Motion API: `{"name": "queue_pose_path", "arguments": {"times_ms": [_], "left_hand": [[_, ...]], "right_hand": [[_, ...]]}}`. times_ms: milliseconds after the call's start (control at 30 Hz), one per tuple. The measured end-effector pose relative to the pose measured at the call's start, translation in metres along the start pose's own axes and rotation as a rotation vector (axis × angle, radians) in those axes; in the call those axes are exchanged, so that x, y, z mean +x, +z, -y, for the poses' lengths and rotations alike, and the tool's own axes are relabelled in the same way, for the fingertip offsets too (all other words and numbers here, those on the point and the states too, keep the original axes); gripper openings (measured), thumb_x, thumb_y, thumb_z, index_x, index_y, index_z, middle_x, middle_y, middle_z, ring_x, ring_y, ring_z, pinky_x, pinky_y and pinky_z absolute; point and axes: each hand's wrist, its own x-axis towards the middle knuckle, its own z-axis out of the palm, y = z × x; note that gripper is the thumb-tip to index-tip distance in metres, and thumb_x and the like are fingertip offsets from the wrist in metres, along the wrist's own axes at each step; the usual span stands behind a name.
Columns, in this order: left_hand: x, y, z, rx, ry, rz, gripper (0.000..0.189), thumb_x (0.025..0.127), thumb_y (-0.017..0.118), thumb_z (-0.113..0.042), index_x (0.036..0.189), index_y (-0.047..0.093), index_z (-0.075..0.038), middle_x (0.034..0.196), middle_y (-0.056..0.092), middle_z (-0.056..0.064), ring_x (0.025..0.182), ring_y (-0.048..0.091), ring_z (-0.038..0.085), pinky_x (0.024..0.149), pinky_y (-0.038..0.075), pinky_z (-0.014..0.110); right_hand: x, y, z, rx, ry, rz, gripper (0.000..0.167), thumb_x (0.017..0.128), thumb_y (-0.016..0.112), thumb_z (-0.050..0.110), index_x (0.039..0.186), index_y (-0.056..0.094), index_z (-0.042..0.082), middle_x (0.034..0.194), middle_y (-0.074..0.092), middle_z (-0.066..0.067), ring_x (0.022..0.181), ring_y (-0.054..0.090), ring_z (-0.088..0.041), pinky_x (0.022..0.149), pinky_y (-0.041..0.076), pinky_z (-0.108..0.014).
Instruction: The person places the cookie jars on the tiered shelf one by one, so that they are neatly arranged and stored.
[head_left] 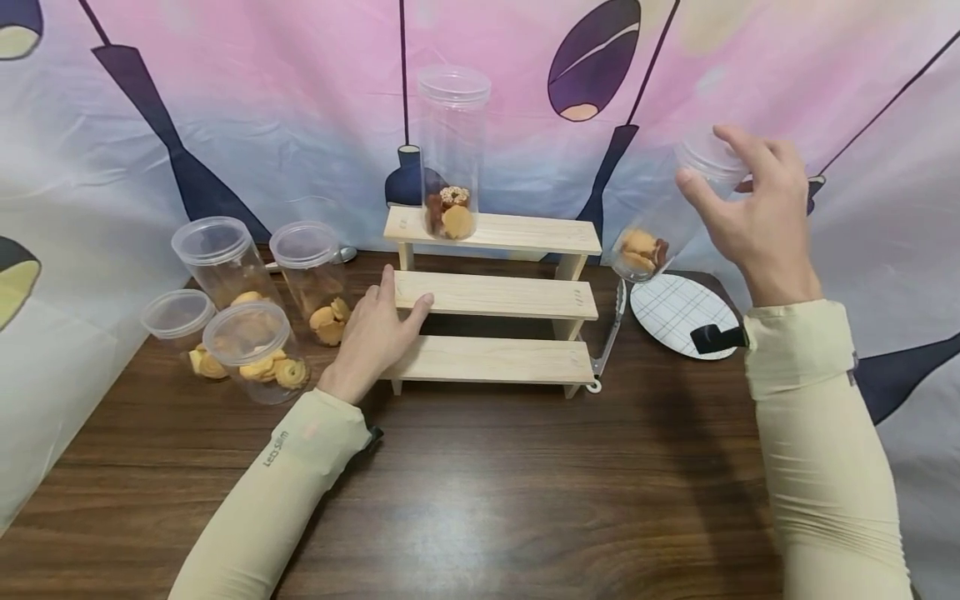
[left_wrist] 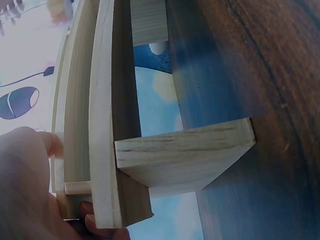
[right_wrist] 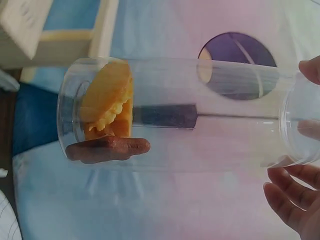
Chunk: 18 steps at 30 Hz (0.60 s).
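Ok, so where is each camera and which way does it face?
Head: on the head, looking forward and down at the three-tier pale wooden shelf; left hand, right hand and both sleeved forearms show.
Left wrist: on that wrist, looking along the shelf from one end; part of the left hand shows, plus blurred fingers top left.
Right wrist: on that wrist, facing a clear cylindrical plastic jar; the right hand's fingers show at right.
Head and right wrist both show that jar.
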Motion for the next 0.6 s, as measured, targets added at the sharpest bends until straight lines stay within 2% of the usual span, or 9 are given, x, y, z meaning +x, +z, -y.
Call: {"name": "queue_pose_path", "arguments": {"times_ms": [233,467,600], "left_hand": [[0.000,-0.001,-0.002,0.008,0.001,0.010,0.096,0.097,0.033,-0.069,0.160,0.003,-0.003,0.150,0.034,0.036,0.136,0.038,0.048,0.111,0.031,0.056],[0.000,-0.002,-0.003,0.003,-0.002,0.013,0.096,0.098,0.034,-0.068,0.160,0.003,-0.003,0.150,0.034,0.035,0.137,0.038,0.047,0.112,0.031,0.055],[0.000,-0.003,-0.001,0.000,-0.006,0.010,0.096,0.097,0.034,-0.069,0.160,0.003,-0.003,0.149,0.034,0.035,0.137,0.038,0.047,0.113,0.030,0.054]], "right_hand": [[0.011,0.015,0.023,0.060,-0.045,-0.046,0.059,0.078,0.076,0.047,0.134,0.065,0.034,0.110,0.047,0.011,0.099,0.039,0.002,0.078,0.039,-0.018],[0.027,0.036,0.045,0.088,-0.027,0.011,0.060,0.078,0.074,0.052,0.135,0.063,0.036,0.128,0.055,-0.004,0.100,0.045,-0.004,0.081,0.043,-0.021],[0.034,0.051,0.055,0.102,-0.027,0.049,0.062,0.080,0.072,0.054,0.138,0.060,0.036,0.126,0.052,-0.003,0.098,0.045,-0.007,0.083,0.043,-0.021]]}}
